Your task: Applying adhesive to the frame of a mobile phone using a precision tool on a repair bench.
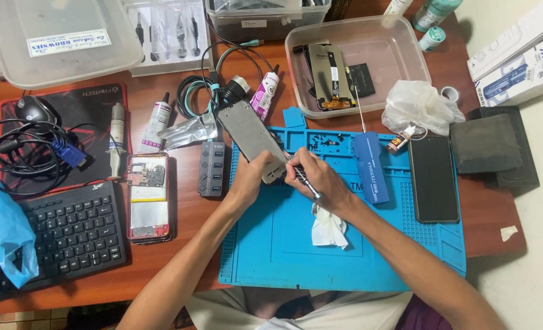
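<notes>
Left hand [247, 177] gripping phone frame [250, 137], tilting above blue mat [284, 244]. Right hand [320, 177] clenching screwdriver [305, 182] at frame's lower end. Mat lying on cluttered wooden desk [186, 214]; keyboard [70, 232] left of mat.

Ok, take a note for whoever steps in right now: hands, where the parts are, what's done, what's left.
Left hand holds the phone frame tilted above the blue mat. Right hand grips a screwdriver, its tip at the frame's lower end.
Opened red phone lies left of the mat, black phone at its right edge.
Done: frame is out. Left: cannot tell.
</notes>
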